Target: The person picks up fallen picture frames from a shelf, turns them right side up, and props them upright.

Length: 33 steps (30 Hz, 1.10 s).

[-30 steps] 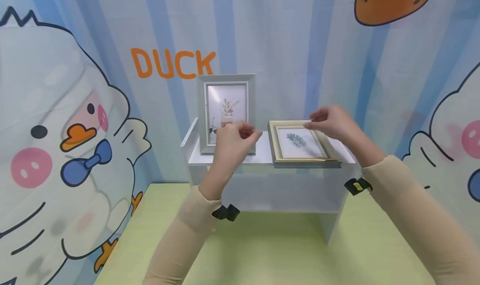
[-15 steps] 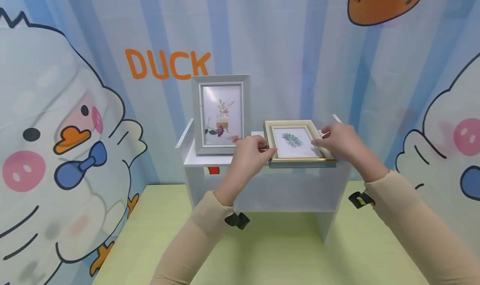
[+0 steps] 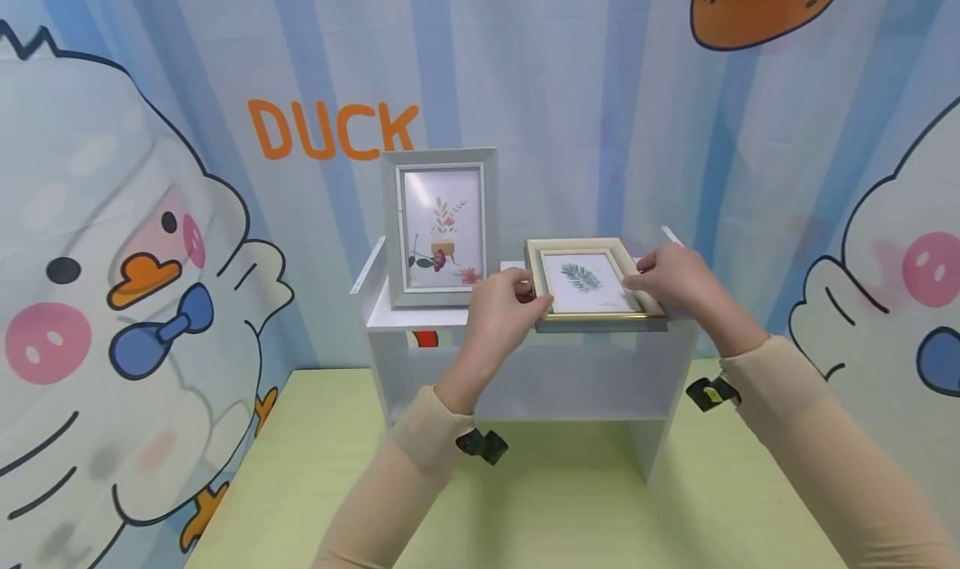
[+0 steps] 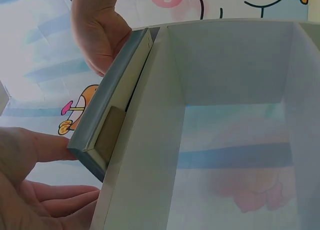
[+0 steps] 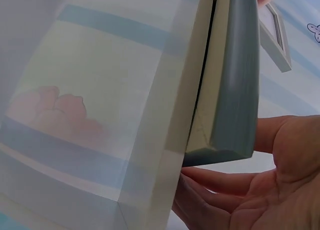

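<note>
A gold-edged picture frame [image 3: 592, 317] with a green leaf print lies face up on the white shelf's top, its front edge overhanging slightly. My left hand [image 3: 504, 306] holds its left edge, and in the left wrist view the thumb [image 4: 47, 146] touches a corner of the frame [image 4: 107, 107]. At the right edge, my right hand [image 3: 675, 279] grips the same frame, with the thumb and fingers on either side of it in the right wrist view. A silver picture frame [image 3: 390, 236] with a potted plant print stands upright left of it.
The white shelf unit [image 3: 573, 386] has raised side panels and a lower board, and stands on a pale green surface [image 3: 555, 502]. Behind hangs a striped curtain [image 3: 562, 94] printed with cartoon ducks and orange lettering.
My left hand has moved right, from in front of the silver frame to the gold frame's left edge. My right hand has come down onto its right edge. Both now hold it.
</note>
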### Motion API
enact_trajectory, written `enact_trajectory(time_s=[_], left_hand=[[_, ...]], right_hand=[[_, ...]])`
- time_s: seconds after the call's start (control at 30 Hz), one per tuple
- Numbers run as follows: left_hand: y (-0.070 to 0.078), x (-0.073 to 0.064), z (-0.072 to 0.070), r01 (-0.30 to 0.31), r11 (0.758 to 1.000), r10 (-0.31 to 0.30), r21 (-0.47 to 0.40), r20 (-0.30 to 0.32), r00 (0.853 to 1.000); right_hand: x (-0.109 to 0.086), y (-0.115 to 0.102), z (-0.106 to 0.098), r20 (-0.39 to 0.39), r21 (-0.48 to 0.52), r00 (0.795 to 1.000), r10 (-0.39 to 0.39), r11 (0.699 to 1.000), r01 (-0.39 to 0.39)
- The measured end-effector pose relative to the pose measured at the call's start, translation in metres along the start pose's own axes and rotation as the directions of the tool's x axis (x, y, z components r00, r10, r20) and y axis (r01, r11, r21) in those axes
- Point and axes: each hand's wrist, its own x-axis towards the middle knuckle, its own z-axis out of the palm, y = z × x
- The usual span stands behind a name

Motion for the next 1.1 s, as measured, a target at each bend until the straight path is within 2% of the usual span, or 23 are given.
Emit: enact_trajectory(time_s=[0.23, 0.47, 0.57, 0.73, 0.9, 1.1], left_hand=[[-0.003, -0.003, 0.005, 0.004, 0.998, -0.008, -0.058, -0.063, 0.998], [-0.007, -0.007, 0.012, -0.027, 0.98, 0.002, -0.195, -0.124, 0.992], [-0.009, -0.008, 0.014, -0.033, 0.974, -0.003, -0.224, -0.158, 0.987], [-0.01, -0.009, 0.017, -0.047, 0.963, 0.0, -0.266, -0.175, 0.985], [-0.011, -0.009, 0.018, -0.107, 0.943, 0.039, -0.315, -0.214, 0.976], [-0.008, -0.007, 0.019, -0.17, 0.913, 0.074, -0.371, -0.258, 0.963]], right_hand=[[0.0, -0.002, 0.002, -0.03, 0.044, 0.998, 0.052, 0.998, -0.051], [0.002, 0.001, 0.002, -0.071, 0.059, 0.997, 0.039, 0.998, -0.035], [0.001, 0.004, 0.002, -0.075, 0.053, 0.997, 0.024, 0.998, -0.02], [0.001, 0.006, 0.002, -0.082, 0.066, 0.996, 0.016, 0.998, -0.011], [0.001, 0.006, 0.004, -0.122, 0.142, 0.992, 0.04, 0.99, -0.023], [0.001, 0.008, 0.005, -0.188, 0.271, 0.98, 0.058, 0.963, -0.005]])
